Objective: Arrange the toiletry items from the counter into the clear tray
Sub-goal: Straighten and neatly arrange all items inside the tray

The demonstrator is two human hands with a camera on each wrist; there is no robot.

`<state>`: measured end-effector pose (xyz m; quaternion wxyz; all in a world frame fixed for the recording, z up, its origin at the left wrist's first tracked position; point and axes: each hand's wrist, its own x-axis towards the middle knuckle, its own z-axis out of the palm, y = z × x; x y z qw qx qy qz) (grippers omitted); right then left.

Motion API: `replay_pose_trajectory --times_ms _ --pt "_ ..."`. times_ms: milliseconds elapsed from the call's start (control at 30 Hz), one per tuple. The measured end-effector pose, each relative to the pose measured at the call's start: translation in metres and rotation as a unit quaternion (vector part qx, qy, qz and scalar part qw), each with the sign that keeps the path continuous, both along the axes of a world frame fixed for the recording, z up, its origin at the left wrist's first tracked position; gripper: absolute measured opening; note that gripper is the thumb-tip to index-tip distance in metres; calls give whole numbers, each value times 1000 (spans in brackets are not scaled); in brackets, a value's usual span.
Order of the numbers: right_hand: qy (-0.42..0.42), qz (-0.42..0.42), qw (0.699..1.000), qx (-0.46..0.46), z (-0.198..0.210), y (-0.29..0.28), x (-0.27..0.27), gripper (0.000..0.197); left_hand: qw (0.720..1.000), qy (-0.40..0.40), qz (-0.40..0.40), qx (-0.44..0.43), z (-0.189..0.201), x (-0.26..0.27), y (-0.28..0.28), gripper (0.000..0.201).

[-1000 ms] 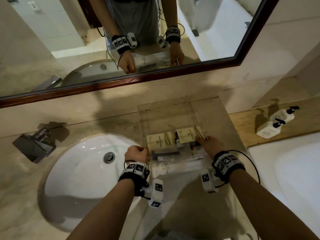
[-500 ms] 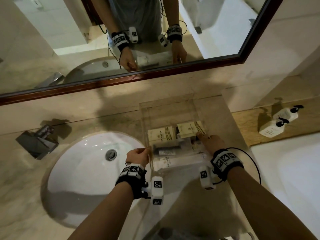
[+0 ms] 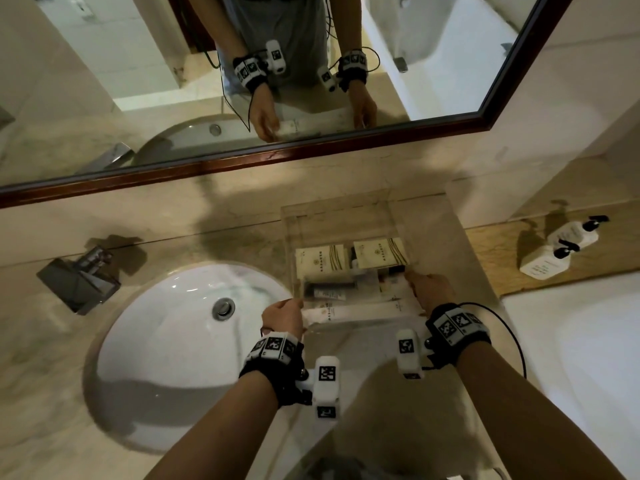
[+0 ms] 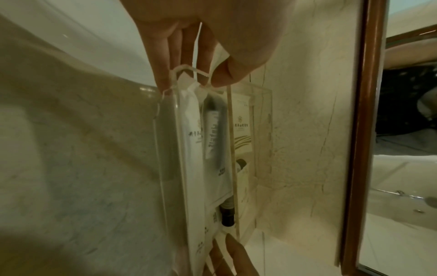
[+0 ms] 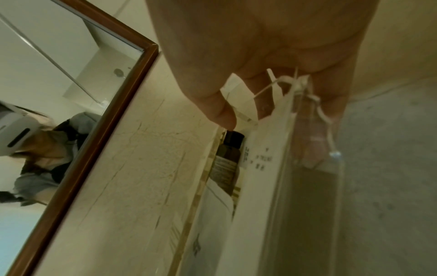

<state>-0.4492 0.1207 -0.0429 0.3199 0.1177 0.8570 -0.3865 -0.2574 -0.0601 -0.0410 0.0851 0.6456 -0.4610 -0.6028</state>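
Both hands grip the clear tray (image 3: pixel 346 216): left hand (image 3: pixel 282 315) and right hand (image 3: pixel 433 289) pinch its near corners; cream sachets (image 3: pixel 322 259), tubes and a dark bottle (image 5: pixel 228 149) lie inside.

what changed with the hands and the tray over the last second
The left hand, a fist beside the clear tray a second ago, has taken hold of its near left corner in a pinch. The right hand keeps its grip on the tray's right wall. The tray, the sachets in it and the pump bottles have not visibly moved.
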Motion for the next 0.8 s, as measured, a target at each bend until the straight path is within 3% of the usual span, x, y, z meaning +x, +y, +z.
replay_pose_trajectory --times_ms 167,400,600,733,800 --pt "4 -45 997 -63 -2 -4 1 30 1000 10 28 -1 4 -5 2 15" --pt "-17 -94 985 -144 -9 -2 -5 33 996 41 73 -1 -9 -10 5 45" --pt "-13 -130 976 -172 -22 3 8 9 1000 7 8 6 -24 -1 19 62" --pt "-9 -122 979 -161 -22 6 10 6 1000 -7 -12 5 -23 -1 19 70" --pt "-6 -122 980 -159 -23 8 10 10 1000 -9 -14 -4 -19 -2 19 63"
